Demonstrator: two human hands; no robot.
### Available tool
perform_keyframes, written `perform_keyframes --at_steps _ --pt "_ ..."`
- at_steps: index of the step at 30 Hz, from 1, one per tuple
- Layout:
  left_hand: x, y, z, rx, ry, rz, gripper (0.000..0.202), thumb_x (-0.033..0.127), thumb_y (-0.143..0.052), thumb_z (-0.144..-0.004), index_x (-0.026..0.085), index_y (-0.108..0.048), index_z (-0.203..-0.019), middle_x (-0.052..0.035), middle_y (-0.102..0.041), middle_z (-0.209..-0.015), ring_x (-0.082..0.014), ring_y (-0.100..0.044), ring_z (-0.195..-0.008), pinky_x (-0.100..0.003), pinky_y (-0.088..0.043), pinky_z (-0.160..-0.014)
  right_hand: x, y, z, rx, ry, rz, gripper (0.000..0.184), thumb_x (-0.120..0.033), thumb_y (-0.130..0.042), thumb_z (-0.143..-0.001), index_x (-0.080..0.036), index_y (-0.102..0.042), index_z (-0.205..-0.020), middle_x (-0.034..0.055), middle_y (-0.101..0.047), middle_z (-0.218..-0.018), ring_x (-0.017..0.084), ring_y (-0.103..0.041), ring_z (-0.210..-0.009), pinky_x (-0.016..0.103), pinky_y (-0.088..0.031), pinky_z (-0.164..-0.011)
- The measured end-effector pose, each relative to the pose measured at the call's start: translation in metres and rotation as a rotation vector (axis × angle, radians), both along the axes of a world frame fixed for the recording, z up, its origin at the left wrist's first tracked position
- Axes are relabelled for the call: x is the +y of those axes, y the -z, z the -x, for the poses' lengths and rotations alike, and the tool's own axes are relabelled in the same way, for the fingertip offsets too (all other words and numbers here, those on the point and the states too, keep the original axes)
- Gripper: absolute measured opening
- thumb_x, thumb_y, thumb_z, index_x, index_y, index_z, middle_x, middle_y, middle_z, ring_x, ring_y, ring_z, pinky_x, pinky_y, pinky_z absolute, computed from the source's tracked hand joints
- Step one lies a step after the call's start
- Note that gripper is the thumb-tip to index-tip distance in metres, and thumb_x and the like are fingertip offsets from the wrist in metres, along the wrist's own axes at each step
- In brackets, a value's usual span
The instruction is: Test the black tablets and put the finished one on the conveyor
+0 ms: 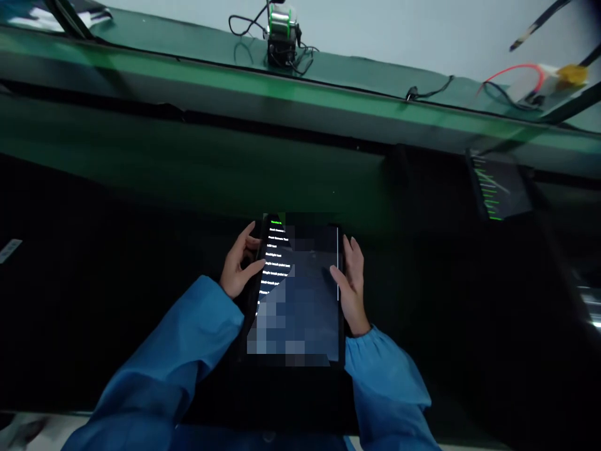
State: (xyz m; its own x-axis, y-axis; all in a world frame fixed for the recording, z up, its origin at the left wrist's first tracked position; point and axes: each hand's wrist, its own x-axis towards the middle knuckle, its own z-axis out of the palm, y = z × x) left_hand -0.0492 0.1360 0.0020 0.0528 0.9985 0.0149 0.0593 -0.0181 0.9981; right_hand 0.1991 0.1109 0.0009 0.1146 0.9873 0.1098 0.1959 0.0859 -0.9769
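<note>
A dark tablet (pixel 314 300) with a lit screen is in the middle of the view, upright in format. White lines of a test menu run down its left side under one green line, and part of the screen is blurred out. My left hand (pixel 238 263) grips its left edge, thumb at the front of the rim and fingers curled by the upper side. On the right edge, my right hand (pixel 352 282) holds it with the thumb over the screen border and the fingers along the side. Blue sleeves cover both arms.
A second tablet (pixel 504 188) with green lines leans at the right on the dark bench. Along the back, a green shelf (pixel 357 72) carries a wire spool (pixel 282 25), loose cables and a blurred white-and-yellow object (pixel 549 81). A small pale label (pixel 10 250) lies far left.
</note>
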Motion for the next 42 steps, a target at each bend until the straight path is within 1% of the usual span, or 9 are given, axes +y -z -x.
perform_keyframes --at_steps 6,19,23,27,29,31,34,38,42 --pt "-0.006 -0.003 -0.005 0.092 -0.018 0.051 0.072 0.037 -0.069 -0.076 0.035 -0.033 -0.138 0.0017 -0.049 -0.092 -0.0157 -0.052 -0.085 -0.032 -0.042 -0.071 -0.019 -0.008 0.002 -0.062 -0.027 0.048 0.065 -0.042 -0.055 -0.087 -0.035 -0.025 -0.144 -0.0026 -0.02 -0.155 0.024 -0.017 -0.142 0.05 -0.028 -0.114" --pt "-0.005 -0.003 -0.01 0.12 -0.095 0.128 0.048 0.043 -0.051 -0.088 0.033 -0.037 -0.134 0.0029 -0.049 -0.085 -0.0145 -0.052 -0.08 -0.035 -0.043 -0.079 -0.024 -0.008 0.006 0.133 -0.061 0.096 0.068 -0.03 -0.061 -0.087 -0.037 -0.024 -0.144 -0.0031 -0.022 -0.154 0.022 -0.023 -0.141 0.048 -0.029 -0.114" --pt "-0.006 -0.004 -0.008 0.112 -0.025 0.128 0.051 0.044 -0.056 -0.085 0.033 -0.039 -0.132 0.0021 -0.05 -0.091 -0.0152 -0.051 -0.084 -0.034 -0.042 -0.078 -0.025 -0.008 0.001 0.132 -0.069 0.097 0.068 -0.031 -0.059 -0.087 -0.038 -0.023 -0.144 -0.0021 -0.021 -0.154 0.022 -0.022 -0.141 0.047 -0.03 -0.114" --pt "-0.006 -0.005 -0.004 0.11 0.054 0.12 0.055 0.043 -0.058 -0.083 0.032 -0.038 -0.133 -0.0005 -0.05 -0.1 -0.018 -0.049 -0.092 -0.035 -0.04 -0.082 -0.022 -0.009 -0.016 -0.011 -0.331 0.14 0.108 -0.03 -0.077 -0.073 -0.041 0.001 -0.147 -0.0019 -0.003 -0.158 0.023 -0.013 -0.143 0.048 -0.027 -0.114" --pt "-0.005 -0.006 -0.001 0.111 0.09 0.12 0.057 0.044 -0.056 -0.084 0.031 -0.036 -0.135 -0.002 -0.05 -0.104 -0.0197 -0.049 -0.098 -0.037 -0.04 -0.085 -0.017 -0.008 -0.023 -0.064 -0.365 0.159 0.123 -0.029 -0.085 -0.061 -0.039 0.002 -0.147 0.0018 -0.008 -0.157 0.026 -0.017 -0.142 0.05 -0.026 -0.114" --pt "-0.003 -0.008 0.004 0.115 0.153 0.135 0.058 0.045 -0.055 -0.084 0.032 -0.033 -0.137 -0.0035 -0.049 -0.109 -0.021 -0.048 -0.102 -0.039 -0.04 -0.089 -0.009 -0.005 -0.026 -0.026 -0.131 0.162 0.11 -0.034 -0.084 -0.063 -0.033 -0.014 -0.147 0.0079 -0.03 -0.151 0.027 -0.036 -0.134 0.052 -0.03 -0.111" --pt "-0.006 -0.013 0.015 0.114 0.297 0.162 0.076 0.045 -0.065 -0.077 0.034 -0.027 -0.141 -0.0047 -0.049 -0.117 -0.0246 -0.048 -0.109 -0.048 -0.037 -0.099 0.002 -0.003 -0.031 0.098 0.259 0.146 0.067 -0.049 -0.059 -0.085 -0.028 -0.028 -0.141 0.0126 -0.051 -0.134 0.024 -0.062 -0.103 0.055 -0.043 -0.098" --pt "-0.027 -0.015 0.027 0.109 0.479 0.145 0.128 0.044 -0.086 -0.049 0.036 -0.004 -0.146 -0.0094 -0.026 -0.146 -0.0383 -0.024 -0.134 -0.066 -0.019 -0.109 0.002 -0.007 -0.038 0.189 0.255 0.158 0.049 -0.051 -0.044 -0.092 -0.027 -0.038 -0.134 0.0109 -0.058 -0.127 0.023 -0.065 -0.1 0.051 -0.049 -0.091" --pt "-0.05 -0.01 0.027 0.08 0.646 0.168 0.132 0.055 -0.084 -0.046 0.04 0.003 -0.144 -0.0039 0.008 -0.156 -0.0435 -0.001 -0.141 -0.074 -0.008 -0.107 -0.006 -0.007 -0.033 0.189 0.214 0.148 0.049 -0.046 -0.052 -0.089 -0.028 -0.041 -0.134 0.0088 -0.057 -0.129 0.023 -0.06 -0.11 0.05 -0.045 -0.097"
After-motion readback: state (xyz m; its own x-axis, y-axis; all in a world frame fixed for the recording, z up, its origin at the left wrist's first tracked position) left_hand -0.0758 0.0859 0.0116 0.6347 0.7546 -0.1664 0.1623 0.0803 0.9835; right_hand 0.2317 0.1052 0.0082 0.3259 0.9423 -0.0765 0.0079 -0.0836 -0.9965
